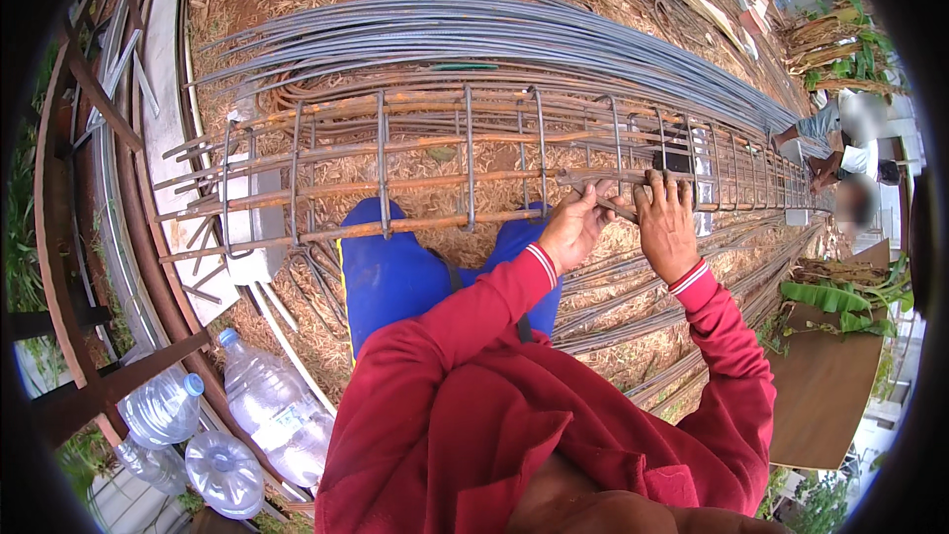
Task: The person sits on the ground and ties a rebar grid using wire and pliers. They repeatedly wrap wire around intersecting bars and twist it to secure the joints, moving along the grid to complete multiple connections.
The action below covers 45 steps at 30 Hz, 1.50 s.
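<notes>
A long rusty rebar cage (425, 181), with square stirrups around its lengthwise bars, stretches across in front of me. My left hand (576, 229) is at its near side, fingers pinched at a short dark metal piece (620, 211) whose kind I cannot tell. Just to the right, my right hand (668, 229) reaches over the near bars, back of the hand up. Its fingers curl down around the cage by a stirrup, and the fingertips are hidden. The metal piece runs from the left fingers toward the right hand.
Grey rebar (415, 28) lies in a bundle beyond the cage. A white block (259, 227) stands under its left end; a black object (674, 148) sits inside. Large plastic bottles (272, 391) are at lower left. Another person (825, 138) works at the far right end.
</notes>
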### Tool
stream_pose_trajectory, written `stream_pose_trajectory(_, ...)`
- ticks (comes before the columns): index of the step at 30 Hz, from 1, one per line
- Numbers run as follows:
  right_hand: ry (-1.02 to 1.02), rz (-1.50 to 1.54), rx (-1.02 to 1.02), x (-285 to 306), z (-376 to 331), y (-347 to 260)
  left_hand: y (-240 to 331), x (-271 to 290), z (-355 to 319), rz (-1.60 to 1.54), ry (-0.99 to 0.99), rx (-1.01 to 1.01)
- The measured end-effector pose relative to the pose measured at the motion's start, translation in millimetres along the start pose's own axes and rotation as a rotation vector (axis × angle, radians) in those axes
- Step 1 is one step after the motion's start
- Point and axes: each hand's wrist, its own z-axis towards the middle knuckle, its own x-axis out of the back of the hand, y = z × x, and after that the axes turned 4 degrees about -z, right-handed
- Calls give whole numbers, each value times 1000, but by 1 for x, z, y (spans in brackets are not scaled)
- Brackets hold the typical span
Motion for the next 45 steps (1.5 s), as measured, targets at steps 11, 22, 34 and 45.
stream_pose_trajectory(11,29,-130,81,11,33,2,14,3,6,-90,-111,-53)
stream_pose_trajectory(22,152,-257,350,43,62,15,14,2,14,-318,-147,-36)
stream_pose_trajectory(34,-478,659,174,42,47,28,4,-1,12,-201,49,-187)
stream_pose_trajectory(45,-877,1492,-285,42,11,-3,-1,-16,12,-293,159,-150)
